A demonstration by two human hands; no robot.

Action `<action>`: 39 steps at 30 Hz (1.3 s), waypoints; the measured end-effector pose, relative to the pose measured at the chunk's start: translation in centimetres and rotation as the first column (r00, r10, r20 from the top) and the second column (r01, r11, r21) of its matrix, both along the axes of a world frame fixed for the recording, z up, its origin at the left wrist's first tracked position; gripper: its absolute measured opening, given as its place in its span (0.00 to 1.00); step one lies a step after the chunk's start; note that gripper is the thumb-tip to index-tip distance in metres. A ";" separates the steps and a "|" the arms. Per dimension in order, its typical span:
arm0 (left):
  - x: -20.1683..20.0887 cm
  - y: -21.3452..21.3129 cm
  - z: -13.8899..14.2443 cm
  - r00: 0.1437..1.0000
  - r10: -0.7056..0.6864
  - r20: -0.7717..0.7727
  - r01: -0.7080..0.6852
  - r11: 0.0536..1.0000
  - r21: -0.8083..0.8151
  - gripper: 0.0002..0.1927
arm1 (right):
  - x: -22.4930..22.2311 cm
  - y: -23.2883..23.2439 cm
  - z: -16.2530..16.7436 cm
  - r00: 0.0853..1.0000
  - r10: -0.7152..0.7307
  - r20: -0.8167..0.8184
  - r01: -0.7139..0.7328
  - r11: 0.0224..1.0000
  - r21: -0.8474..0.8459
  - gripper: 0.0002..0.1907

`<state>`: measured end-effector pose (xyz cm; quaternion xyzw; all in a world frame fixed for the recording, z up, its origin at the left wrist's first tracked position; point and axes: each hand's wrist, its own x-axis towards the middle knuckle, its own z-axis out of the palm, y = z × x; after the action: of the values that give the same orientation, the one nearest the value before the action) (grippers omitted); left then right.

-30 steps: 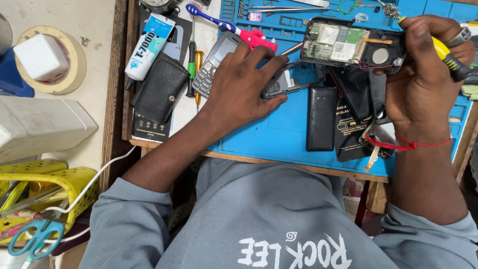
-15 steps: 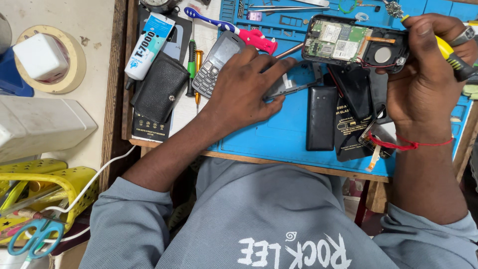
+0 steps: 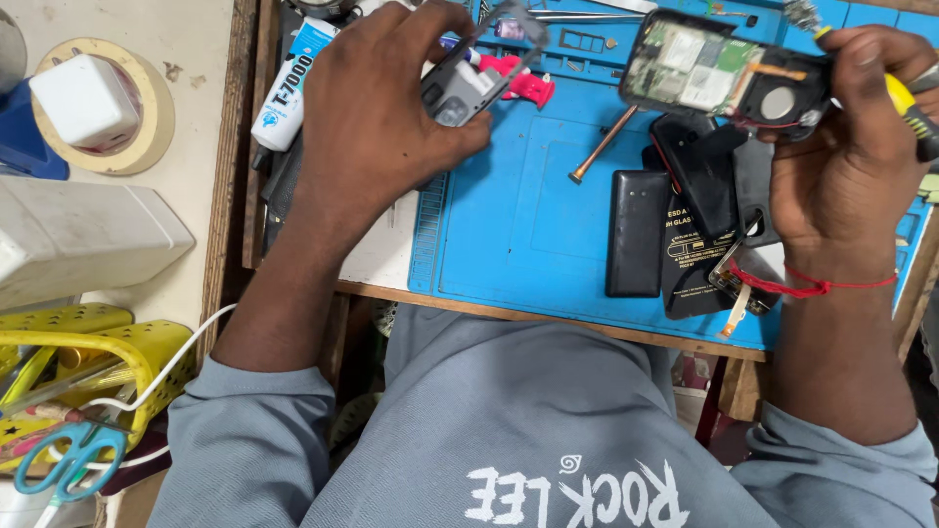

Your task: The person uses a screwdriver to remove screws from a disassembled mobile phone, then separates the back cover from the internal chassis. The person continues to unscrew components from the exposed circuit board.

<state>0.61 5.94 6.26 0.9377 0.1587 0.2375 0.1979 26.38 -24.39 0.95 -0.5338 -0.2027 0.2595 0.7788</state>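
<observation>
The left hand (image 3: 377, 117) grips a small grey phone frame (image 3: 465, 88) above the far left part of the blue work mat (image 3: 518, 235); its fingers close over the piece, so most of the frame is hidden and only its right end and a thin raised edge show. The right hand (image 3: 846, 166) holds an opened phone (image 3: 729, 73) with its green circuit board facing up, thumb and fingers wrapped around its right end. A yellow-handled screwdriver (image 3: 905, 103) sits in the same hand, its tip cut off by the top edge. Under that hand lie dark phone covers (image 3: 699, 181), overlapping so their outlines are hard to separate, and a black battery (image 3: 636, 233) flat on the mat. A glue tube (image 3: 289, 83) on the bench is partly covered by the left wrist. A pink tool (image 3: 523, 80) peeks out behind the frame.
</observation>
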 end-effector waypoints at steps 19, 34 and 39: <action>-0.9 0.3 1.3 0.942 0.077 -0.325 -0.065 0.997 0.048 0.51 | -1.4 1.9 1.8 0.991 0.132 0.006 -0.131 0.988 -0.079 0.06; 1.6 -3.7 0.3 0.848 -0.357 -0.392 0.260 0.924 -0.280 0.31 | -5.4 5.4 2.7 0.939 0.327 0.105 -0.251 0.861 -0.442 0.07; 1.6 -3.5 -0.1 0.845 -0.362 -0.394 0.288 0.928 -0.236 0.29 | -5.7 5.5 2.8 0.845 0.347 0.407 -0.096 0.847 -0.523 0.09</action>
<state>2.22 2.47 6.11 0.9598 0.0562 -0.0269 0.2737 20.72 -18.88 3.70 -0.7306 -0.3827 0.2501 0.5072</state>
